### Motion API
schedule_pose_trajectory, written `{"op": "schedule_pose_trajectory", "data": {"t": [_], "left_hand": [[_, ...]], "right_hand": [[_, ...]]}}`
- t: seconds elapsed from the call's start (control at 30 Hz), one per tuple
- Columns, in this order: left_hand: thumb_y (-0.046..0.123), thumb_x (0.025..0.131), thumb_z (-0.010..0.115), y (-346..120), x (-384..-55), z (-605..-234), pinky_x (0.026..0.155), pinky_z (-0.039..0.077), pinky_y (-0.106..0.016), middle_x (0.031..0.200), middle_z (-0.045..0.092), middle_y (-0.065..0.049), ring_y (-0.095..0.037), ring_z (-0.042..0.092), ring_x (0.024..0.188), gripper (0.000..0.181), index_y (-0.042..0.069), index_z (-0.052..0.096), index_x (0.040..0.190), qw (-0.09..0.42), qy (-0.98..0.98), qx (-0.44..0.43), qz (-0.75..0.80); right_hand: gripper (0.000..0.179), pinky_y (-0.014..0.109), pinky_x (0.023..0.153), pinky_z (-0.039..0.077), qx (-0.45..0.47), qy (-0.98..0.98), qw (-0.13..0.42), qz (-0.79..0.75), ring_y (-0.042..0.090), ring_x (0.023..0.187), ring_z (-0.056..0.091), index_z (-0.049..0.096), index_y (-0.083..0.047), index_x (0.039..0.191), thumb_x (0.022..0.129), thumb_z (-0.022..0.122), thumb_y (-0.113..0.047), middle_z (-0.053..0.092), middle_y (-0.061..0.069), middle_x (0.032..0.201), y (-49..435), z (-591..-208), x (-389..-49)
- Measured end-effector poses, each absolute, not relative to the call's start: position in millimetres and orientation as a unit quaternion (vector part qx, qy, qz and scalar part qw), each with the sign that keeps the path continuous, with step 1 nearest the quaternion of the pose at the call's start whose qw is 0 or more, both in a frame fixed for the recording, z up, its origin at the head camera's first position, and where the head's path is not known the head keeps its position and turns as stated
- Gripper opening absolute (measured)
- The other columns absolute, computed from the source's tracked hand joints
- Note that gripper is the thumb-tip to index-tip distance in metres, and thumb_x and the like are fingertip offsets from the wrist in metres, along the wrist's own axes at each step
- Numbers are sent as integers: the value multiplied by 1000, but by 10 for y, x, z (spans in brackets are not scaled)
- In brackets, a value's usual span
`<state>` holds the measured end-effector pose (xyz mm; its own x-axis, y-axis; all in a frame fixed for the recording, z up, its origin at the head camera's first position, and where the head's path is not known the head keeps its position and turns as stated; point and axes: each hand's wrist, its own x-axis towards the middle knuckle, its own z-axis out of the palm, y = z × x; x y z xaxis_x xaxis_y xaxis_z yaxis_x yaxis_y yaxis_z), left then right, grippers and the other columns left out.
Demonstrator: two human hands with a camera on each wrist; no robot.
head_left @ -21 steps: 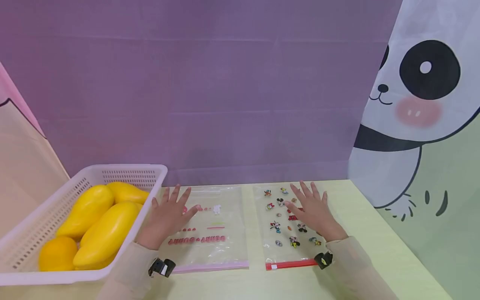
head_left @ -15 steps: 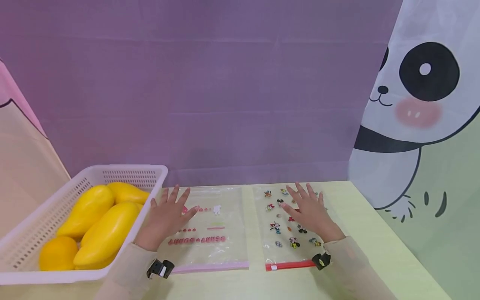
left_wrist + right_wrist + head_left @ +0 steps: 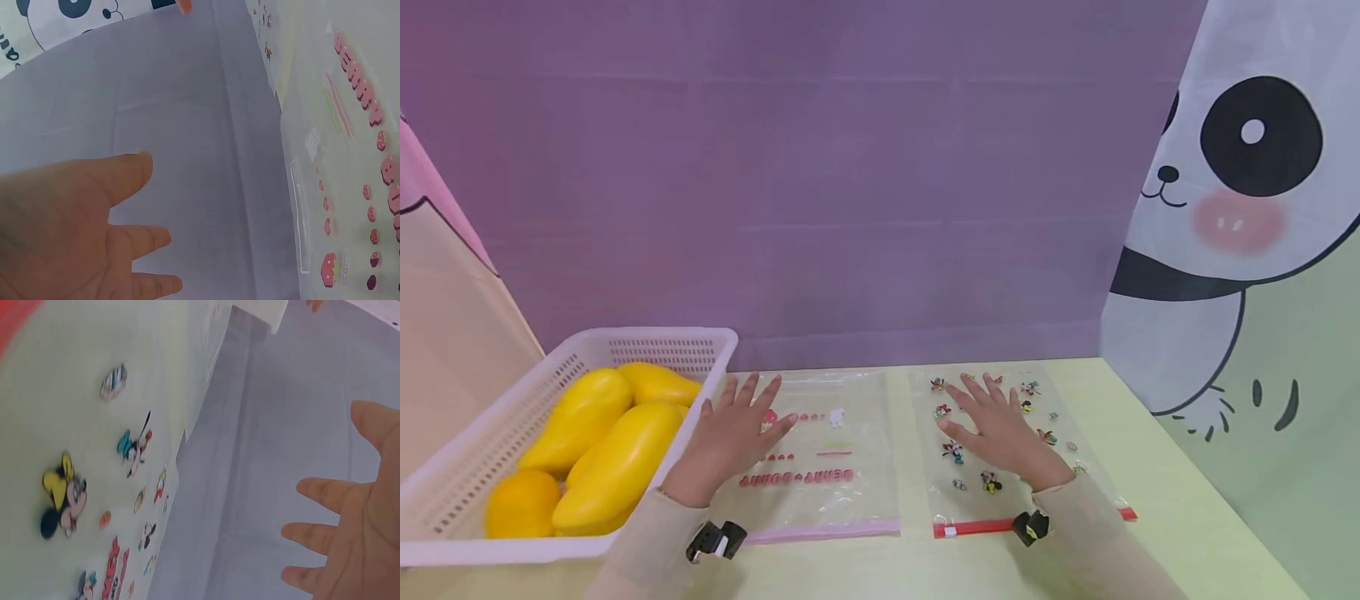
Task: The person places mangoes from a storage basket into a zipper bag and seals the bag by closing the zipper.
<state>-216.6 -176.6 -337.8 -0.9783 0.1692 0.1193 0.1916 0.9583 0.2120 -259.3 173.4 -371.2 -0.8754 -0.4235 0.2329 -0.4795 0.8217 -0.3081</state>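
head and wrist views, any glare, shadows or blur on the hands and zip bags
Head view: small white glints on the pink-edged zip bag, soft shadows on the table beside the sleeves; left wrist view: the left hand looks dim; right wrist view: the red zip strip is blurred in the corner, the right hand's outline clearer.

Cartoon-printed clear bag (image 3: 973,477), red edge (image 3: 979,527)

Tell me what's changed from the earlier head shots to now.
The right hand has shifted to the left across the red-edged bag, and the right end of the red strip, hidden before, now shows past the sleeve. Nothing was taken hold of or let go. The left hand, both bags and the basket of yellow fruit stayed about as they were.
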Motion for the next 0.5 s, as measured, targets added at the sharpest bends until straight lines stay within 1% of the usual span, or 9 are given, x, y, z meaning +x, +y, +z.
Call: {"op": "schedule_pose_trajectory", "data": {"t": [0.2,0.33,0.5], "left_hand": [[46,95,46,-1791,-2119,-3325,101,13,-72,149,21,-29,-53,15,135,68,7,29,148,33,-987,-100,-123],[48,95,45,-1800,-2101,-3299,100,14,-72,150,22,-28,-53,16,134,68,8,29,148,39,-985,-107,-127],[48,94,46,-1822,-2060,-3265,101,14,-72,149,22,-28,-54,17,134,69,8,29,148,46,-986,-109,-121]], "right_hand": [[63,72,102,6,263,-946,49,183,44,140,11,37,-16,146,93,49,-49,27,16,152,1648,-3715,-2539],[63,70,104,4,279,-941,36,186,44,140,12,38,-15,145,93,51,-47,28,15,152,1598,-3714,-2517],[64,70,104,3,288,-939,10,184,42,141,11,37,-18,146,93,49,-52,28,14,152,1512,-3732,-2495]]}}
